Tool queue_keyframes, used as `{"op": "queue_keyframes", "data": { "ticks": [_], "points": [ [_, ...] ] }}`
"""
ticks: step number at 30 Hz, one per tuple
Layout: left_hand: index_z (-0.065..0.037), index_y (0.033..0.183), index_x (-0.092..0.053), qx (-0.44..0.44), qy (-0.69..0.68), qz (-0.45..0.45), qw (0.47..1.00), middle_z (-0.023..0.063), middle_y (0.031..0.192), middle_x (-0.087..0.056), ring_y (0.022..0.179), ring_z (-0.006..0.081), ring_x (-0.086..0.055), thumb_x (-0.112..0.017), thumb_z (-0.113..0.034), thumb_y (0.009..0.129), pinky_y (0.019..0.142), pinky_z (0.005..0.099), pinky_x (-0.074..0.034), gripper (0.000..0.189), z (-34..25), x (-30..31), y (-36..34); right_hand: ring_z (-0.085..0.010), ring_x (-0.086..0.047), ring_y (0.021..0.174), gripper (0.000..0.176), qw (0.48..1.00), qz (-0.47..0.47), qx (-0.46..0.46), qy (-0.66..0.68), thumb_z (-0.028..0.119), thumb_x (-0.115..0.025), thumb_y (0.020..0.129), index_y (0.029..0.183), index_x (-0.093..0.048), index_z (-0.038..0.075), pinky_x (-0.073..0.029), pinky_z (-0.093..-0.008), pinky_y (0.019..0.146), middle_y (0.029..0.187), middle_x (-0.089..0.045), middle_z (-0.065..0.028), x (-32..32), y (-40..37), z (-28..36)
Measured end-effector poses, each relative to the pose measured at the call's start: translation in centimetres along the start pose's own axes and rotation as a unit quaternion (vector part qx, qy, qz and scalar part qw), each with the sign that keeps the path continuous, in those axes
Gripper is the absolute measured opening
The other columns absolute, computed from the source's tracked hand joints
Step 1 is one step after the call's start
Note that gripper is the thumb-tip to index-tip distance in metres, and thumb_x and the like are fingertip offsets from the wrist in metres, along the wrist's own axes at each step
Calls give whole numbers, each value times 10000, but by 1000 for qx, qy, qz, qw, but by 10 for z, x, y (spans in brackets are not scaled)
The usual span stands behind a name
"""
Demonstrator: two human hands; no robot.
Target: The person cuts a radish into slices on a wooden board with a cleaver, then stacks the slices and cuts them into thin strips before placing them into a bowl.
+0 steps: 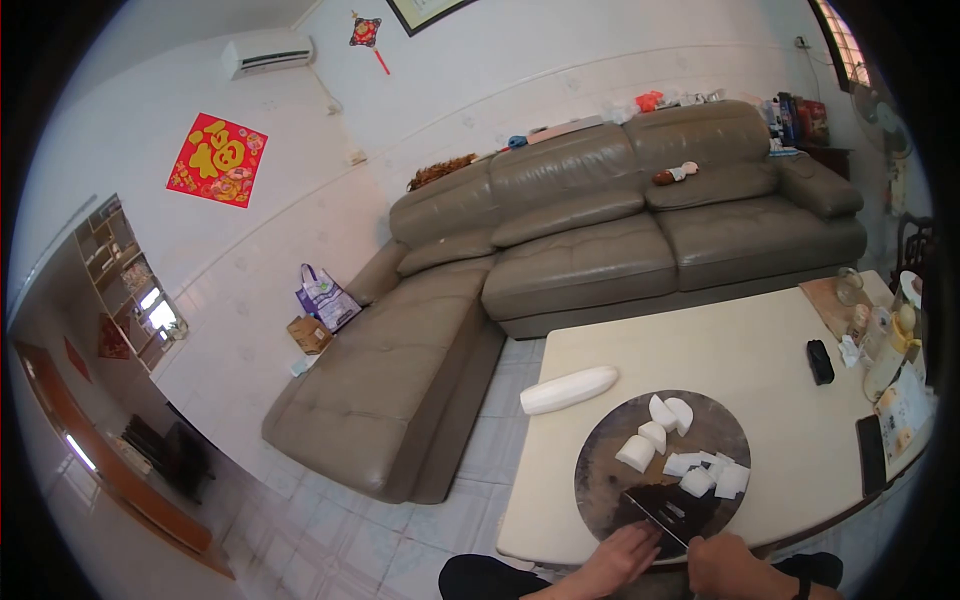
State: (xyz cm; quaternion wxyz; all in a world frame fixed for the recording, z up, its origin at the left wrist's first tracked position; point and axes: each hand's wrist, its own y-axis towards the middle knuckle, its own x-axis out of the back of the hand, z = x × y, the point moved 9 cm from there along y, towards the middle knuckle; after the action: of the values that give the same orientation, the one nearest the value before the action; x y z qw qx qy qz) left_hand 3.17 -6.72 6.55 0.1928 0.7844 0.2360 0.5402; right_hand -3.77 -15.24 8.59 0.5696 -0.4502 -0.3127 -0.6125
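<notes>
Matt dark wood chopping board point(610, 480) w/ glossy metal cleaver point(665, 510), smooth leather sofa point(580, 260).

Both hands get chopped off by the bottom edge. The left hand point(625, 556) shows only fingers and part of its back, and the right hand point(728, 568) barely more. The handle of the dark broad-bladed knife point(668, 508) is buried inside the right fist. Can't tell if the left fingers sit on the blade or on the round dark wooden cutting board point(610, 480), whose near rim both hands cover. The clutter of bottles and jars point(885, 345) at the right end of the cream surface point(740, 350) is too small and lens-warped to identify. Same goes for the little black object point(820, 362).
</notes>
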Motion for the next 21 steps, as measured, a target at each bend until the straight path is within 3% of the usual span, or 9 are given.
{"op": "queue_keyframes", "data": {
  "ticks": [7, 8, 10, 15, 21],
  "points": [
    [28, 972, -657, 19, -23, 1, 1000, 138, 1007, -620, 929, 309, -607, -706, -40, 741, 831, 379, -520, 246, 5, -7, -8, -399, -640, 638, 143, 998, -49, 26, 8, 77, -600, 704, 789, -613, -38, -503, -465, 550, 678, -630, -239, -9, 9, 10],
    [28, 972, -657, 21, -31, 4, 999, 138, 1007, -620, 929, 309, -607, -706, -40, 741, 831, 379, -520, 246, 7, -8, -9, -400, -657, 669, 171, 1000, -19, 20, -2, 98, -610, 684, 789, -598, -36, -523, -477, 607, 702, -642, -244, -13, 15, 8],
    [37, 945, -653, -57, 15, 2, 998, 140, 983, -621, 928, 315, -608, -688, -22, 721, 826, 395, -519, 234, -7, 1, -4, -396, -672, 700, 202, 1000, 19, -11, -5, 124, -623, 661, 796, -594, -23, -543, -485, 665, 732, -656, -240, -20, 22, 1],
    [43, 960, -642, -42, 1, 11, 999, 149, 986, -617, 965, 334, -599, -684, -7, 715, 818, 407, -512, 254, -5, 4, 2, -391, -666, 760, 233, 998, 39, -51, 22, 121, -643, 651, 836, -588, -11, -537, -468, 712, 794, -658, -238, -14, 19, -15],
    [38, 1007, -658, -9, 4, 19, 1000, 154, 1007, -623, 963, 339, -615, -718, 9, 695, 803, 393, -526, 319, 0, 3, 4, -403, -635, 643, 151, 996, -4, -22, 89, 53, -616, 693, 793, -540, -32, -504, -463, 606, 679, -617, -229, -1, 6, -17]
  ]
}}
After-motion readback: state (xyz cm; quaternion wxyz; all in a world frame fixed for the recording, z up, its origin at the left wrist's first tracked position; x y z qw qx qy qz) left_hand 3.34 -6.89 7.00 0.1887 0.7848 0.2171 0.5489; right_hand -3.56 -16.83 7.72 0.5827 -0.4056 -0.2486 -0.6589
